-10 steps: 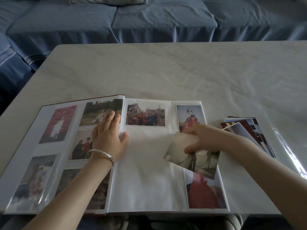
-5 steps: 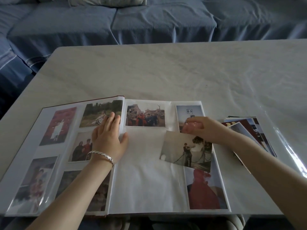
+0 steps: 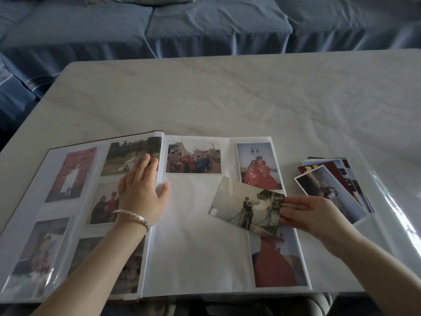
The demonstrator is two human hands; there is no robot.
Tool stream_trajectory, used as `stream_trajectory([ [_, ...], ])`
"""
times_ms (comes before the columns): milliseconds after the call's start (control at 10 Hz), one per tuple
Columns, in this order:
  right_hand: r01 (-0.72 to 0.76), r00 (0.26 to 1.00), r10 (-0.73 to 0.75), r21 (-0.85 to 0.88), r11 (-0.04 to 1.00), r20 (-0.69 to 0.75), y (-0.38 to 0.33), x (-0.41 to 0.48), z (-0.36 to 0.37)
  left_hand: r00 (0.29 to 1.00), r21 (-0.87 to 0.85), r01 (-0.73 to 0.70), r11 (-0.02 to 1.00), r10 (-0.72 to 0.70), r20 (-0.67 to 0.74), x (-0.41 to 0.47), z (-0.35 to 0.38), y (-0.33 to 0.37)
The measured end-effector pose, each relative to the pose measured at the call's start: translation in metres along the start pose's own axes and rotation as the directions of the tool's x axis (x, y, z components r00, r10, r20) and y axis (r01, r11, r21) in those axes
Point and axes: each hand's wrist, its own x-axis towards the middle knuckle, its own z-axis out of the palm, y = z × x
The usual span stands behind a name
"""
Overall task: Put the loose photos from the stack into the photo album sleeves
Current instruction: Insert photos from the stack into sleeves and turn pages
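Note:
The photo album [image 3: 196,258] lies open on the table, with photos in sleeves on both pages. My left hand [image 3: 142,192] rests flat with straight fingers near the spine, on the left page. My right hand [image 3: 312,213] pinches the right edge of a pale loose photo [image 3: 246,208] of a standing figure, tilted over the right page. Its left part lies over the bare middle of that page. The stack of loose photos [image 3: 332,185] is fanned out on the table just right of the album.
The pale table [image 3: 227,99] carries a glossy clear cover that wrinkles at the right [image 3: 391,201]. A blue-covered sofa [image 3: 205,26] runs along the table's far side.
My right hand has slid from above the loose photo to its right edge, and the photo has turned flatter and shifted slightly down over the right page. My left hand stayed put.

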Motion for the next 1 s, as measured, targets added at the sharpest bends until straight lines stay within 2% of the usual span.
stream_trajectory([
  [100,0.08,0.994,-0.078,0.023,0.997,-0.083,0.004,0.0,0.012,1.0,-0.001,-0.003,1.0,0.003,0.0,0.0,0.0,0.0],
  [200,0.121,0.989,-0.12,0.007,0.993,-0.084,0.004,-0.001,0.02,1.0,-0.003,-0.003,1.0,0.003,0.003,0.0,0.0,0.0],
  [300,0.189,0.976,-0.199,-0.112,0.976,-0.087,0.005,-0.001,0.02,1.0,0.0,-0.008,1.0,0.008,0.002,0.0,0.0,-0.001],
  [400,0.186,0.974,-0.209,-0.217,0.958,-0.089,0.001,0.004,0.01,1.0,0.0,-0.011,1.0,0.011,0.0,0.0,0.001,-0.001],
  [600,0.155,0.987,-0.162,-0.29,0.944,0.002,-0.015,0.02,0.004,1.0,0.004,-0.003,1.0,0.003,0.004,-0.001,0.001,0.0],
  [800,0.149,0.987,-0.125,-0.298,0.943,0.098,-0.021,0.037,0.039,1.0,0.016,-0.013,1.0,0.013,-0.007,0.0,0.001,0.001],
  [900,0.206,0.978,-0.171,-0.41,0.889,0.12,-0.018,0.043,0.061,1.0,0.021,-0.022,1.0,0.022,-0.01,-0.001,0.001,0.0],
  [1000,0.223,0.973,-0.181,-0.397,0.89,0.141,-0.015,0.041,0.071,1.0,0.014,-0.021,1.0,0.022,-0.014,-0.001,0.001,0.0],
])
